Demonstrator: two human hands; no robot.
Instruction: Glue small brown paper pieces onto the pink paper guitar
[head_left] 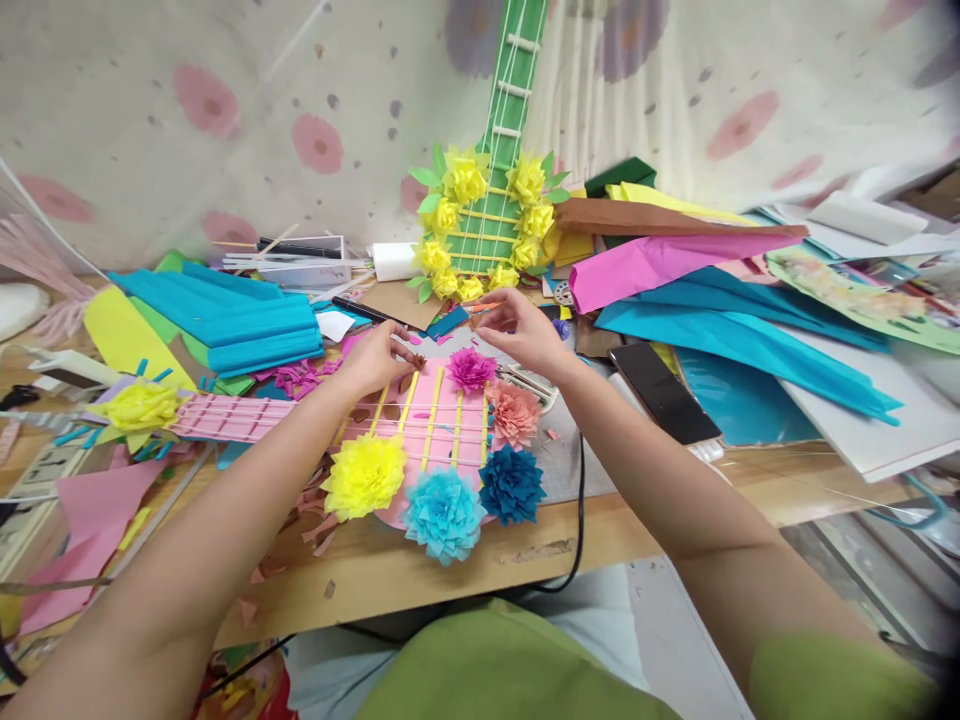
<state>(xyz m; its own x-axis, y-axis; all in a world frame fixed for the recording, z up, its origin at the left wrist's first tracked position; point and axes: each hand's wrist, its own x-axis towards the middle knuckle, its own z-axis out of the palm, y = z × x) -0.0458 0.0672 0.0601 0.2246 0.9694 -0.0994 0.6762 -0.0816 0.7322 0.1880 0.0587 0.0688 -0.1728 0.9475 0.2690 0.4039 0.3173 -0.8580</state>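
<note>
A pink paper guitar (420,400) lies on the table with yellow strips across its body. Along its edge sit a yellow paper flower (365,477), a light blue flower (444,515), a dark blue flower (512,484), a coral flower (514,414) and a magenta flower (471,369). My left hand (381,358) is at the guitar's upper edge, fingertips closed on a small brown paper piece (417,361). Above the magenta flower, my right hand (521,328) hovers with curved fingers apart, nothing visible between them. A small blue paper piece (448,322) lies near its fingertips.
A green paper guitar (499,180) with yellow flowers stands upright behind. Blue crepe paper (225,315) lies left; a magenta sheet (660,262), more blue paper (750,345) and a black phone (664,393) lie right. A black cable (580,510) hangs over the table's front edge.
</note>
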